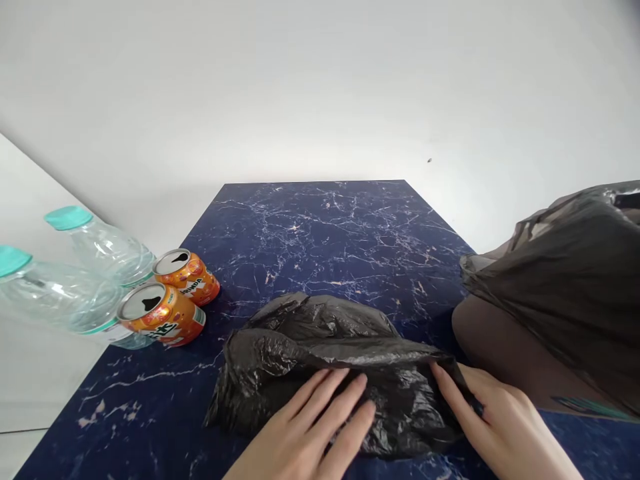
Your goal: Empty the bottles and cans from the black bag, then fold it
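A crumpled black plastic bag (pixel 325 360) lies on the table in front of me. My left hand (pixel 310 427) rests on it with fingers stretched out, their tips at a fold along the bag's middle. At the bag's right end, my right hand (pixel 493 413) pinches the plastic, thumb on the near side and the other fingers behind. Part of the bag hides some of those fingers.
Two orange soda cans (pixel 193 280), both opened, stand at the left. Beside them are two clear plastic bottles (pixel 113 250) with turquoise caps. A brownish bin (pixel 493 350) lined with a black bag stands right. The blue marbled table (pixel 320 233) meets a white wall (pixel 320 87).
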`<state>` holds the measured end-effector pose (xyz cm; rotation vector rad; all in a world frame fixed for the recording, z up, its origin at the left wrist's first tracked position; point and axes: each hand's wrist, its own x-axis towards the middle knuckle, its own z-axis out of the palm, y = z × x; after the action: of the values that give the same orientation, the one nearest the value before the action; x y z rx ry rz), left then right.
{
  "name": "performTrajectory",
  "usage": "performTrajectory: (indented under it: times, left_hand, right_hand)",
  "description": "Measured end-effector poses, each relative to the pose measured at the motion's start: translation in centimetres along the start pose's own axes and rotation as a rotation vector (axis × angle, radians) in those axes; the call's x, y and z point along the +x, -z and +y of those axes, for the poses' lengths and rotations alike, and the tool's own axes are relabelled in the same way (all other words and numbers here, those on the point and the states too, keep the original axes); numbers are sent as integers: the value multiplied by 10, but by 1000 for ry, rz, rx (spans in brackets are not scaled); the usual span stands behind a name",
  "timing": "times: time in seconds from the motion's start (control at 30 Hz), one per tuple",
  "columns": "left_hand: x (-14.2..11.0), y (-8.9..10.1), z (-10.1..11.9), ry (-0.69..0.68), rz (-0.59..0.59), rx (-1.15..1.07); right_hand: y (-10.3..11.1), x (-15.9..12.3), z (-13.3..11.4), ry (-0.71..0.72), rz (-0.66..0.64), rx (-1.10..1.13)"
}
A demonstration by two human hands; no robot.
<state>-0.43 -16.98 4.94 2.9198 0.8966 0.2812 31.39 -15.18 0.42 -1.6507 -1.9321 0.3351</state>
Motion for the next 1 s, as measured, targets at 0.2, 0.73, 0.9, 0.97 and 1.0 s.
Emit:
performTrajectory:
  times: [0.2,0.73,0.9,0.97,1.0]
  left_hand:
    - [20,-3,-16,121,-9,-21]
    - [56,-25,-49,162,5,-30]
    - [49,-33,-63,299,-84,-96]
    - [47,-35,-70,366,-67,-90]
    - [46,-35,-73,395,-51,-80]
  right_hand:
    - [17,-10,-1,87,-24,48]
    - [-19,-14,-84,512,89,-143]
    - [-46,16,-79,597,-27,-183]
    - [-60,29,-70,488,-112,-191]
    - [-66,36,-66,436,-171,-181]
